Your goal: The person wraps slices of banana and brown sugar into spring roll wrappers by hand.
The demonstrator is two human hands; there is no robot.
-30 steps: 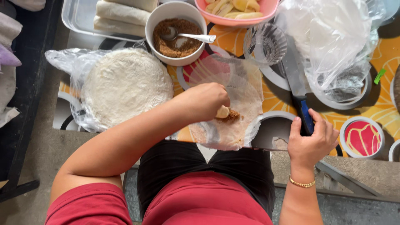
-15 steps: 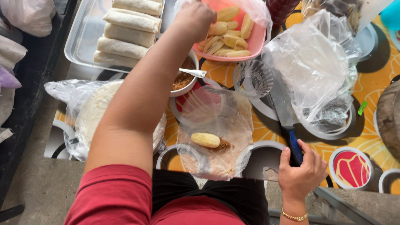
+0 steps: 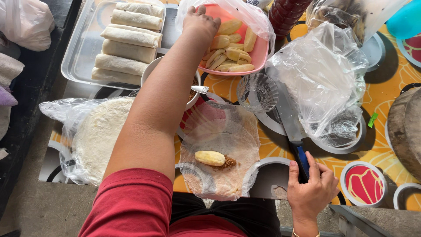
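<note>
My left hand (image 3: 199, 22) reaches far forward into a pink bowl (image 3: 259, 56) of peeled banana pieces (image 3: 232, 55); its fingers are hidden from me. Close to my body a thin round wrapper (image 3: 219, 140) lies flat, with one banana piece (image 3: 209, 157) and a little brown sugar (image 3: 228, 163) on it. At the table's near edge my right hand (image 3: 313, 191) holds the blue handle of a knife (image 3: 285, 109), whose blade lies flat and points away from me.
A clear tray (image 3: 74, 57) of finished rolls (image 3: 127, 35) sits far left. A white bowl (image 3: 151, 70) with a spoon (image 3: 201, 89), a glass (image 3: 257, 92), a stack of wrappers in plastic (image 3: 96, 136), a crumpled plastic bag (image 3: 324, 79) and a wooden board (image 3: 405, 127) surround the wrapper.
My left hand left the banana piece on the wrapper and stretched forward to the pink bowl. My right hand stayed on the knife handle.
</note>
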